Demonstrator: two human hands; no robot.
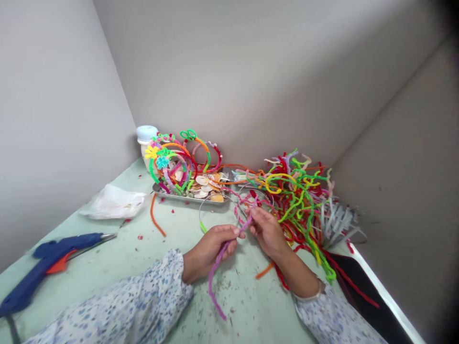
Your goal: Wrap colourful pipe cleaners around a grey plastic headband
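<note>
A purple pipe cleaner [214,274] runs between my two hands, its long loose end hanging below the left one. My left hand [215,243] pinches it between thumb and fingers. Higher up and to the right, my right hand [267,231] grips it near the upper end. A thin metal headband [201,205] with a short green wrapped tip [203,227] arches just beyond my left hand; one end reaches down to the fingers, and I cannot tell whether they hold it. Another bare wire hoop [271,197] lies behind my right hand.
A metal tray [186,197] holds decorated headbands and shell-like pieces. Behind it stands a white jar with a blue lid [147,134]. A tangle of pipe cleaners [301,200] and grey bands [339,220] lie right. At left are a blue glue gun [53,253] and plastic bag [114,203].
</note>
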